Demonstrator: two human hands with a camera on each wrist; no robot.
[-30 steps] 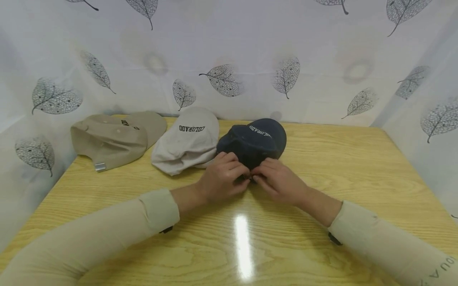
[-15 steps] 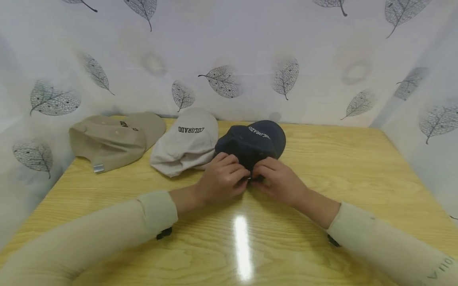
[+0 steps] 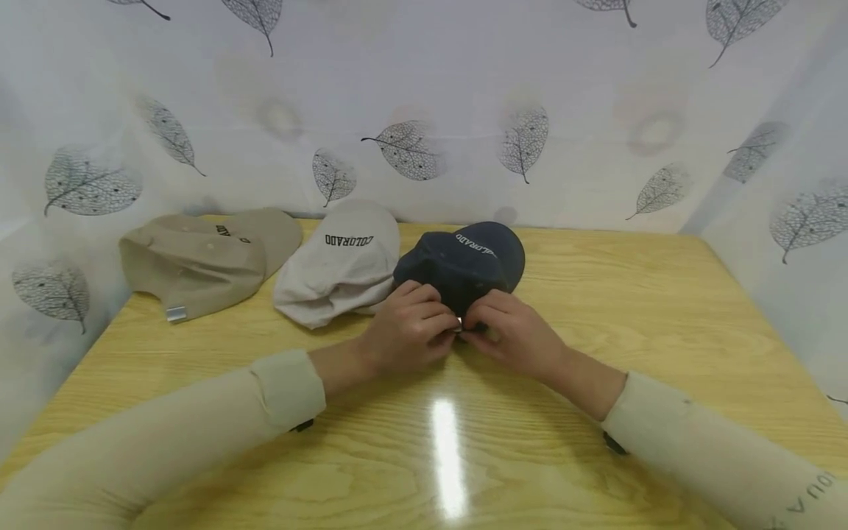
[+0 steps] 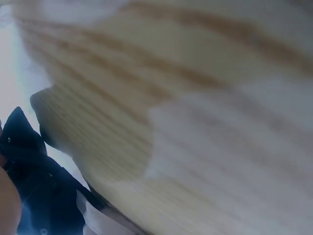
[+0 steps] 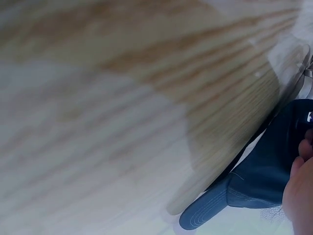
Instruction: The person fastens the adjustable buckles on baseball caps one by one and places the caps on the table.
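A navy baseball cap [image 3: 464, 258] with white COLORADO lettering lies on the table, its brim pointing away. Fingers of my left hand [image 3: 409, 327] pinch the near edge at the back of this cap. From the other side, my right hand [image 3: 517, 329] pinches the same edge, fingertips almost meeting the left ones. Between them a small shiny metal buckle [image 3: 458, 324] peeks out; the strap is mostly hidden by the fingers. In the right wrist view the navy cap [image 5: 264, 166] shows side-on, with the right hand [image 5: 301, 191] against it. The left wrist view catches only part of the cap [image 4: 39, 196].
Left of the navy cap sits a light grey COLORADO cap [image 3: 341, 265], touching or nearly touching it. Farther left is a tan cap [image 3: 199, 258] with a metal strap clasp [image 3: 177, 315]. A leaf-patterned curtain [image 3: 464, 88] bounds the wooden table [image 3: 629, 309] behind and at the sides.
Both hands stay at the back of the navy cap with small finger movements. The shiny buckle now shows between the fingertips. The whole head view has drifted slightly.
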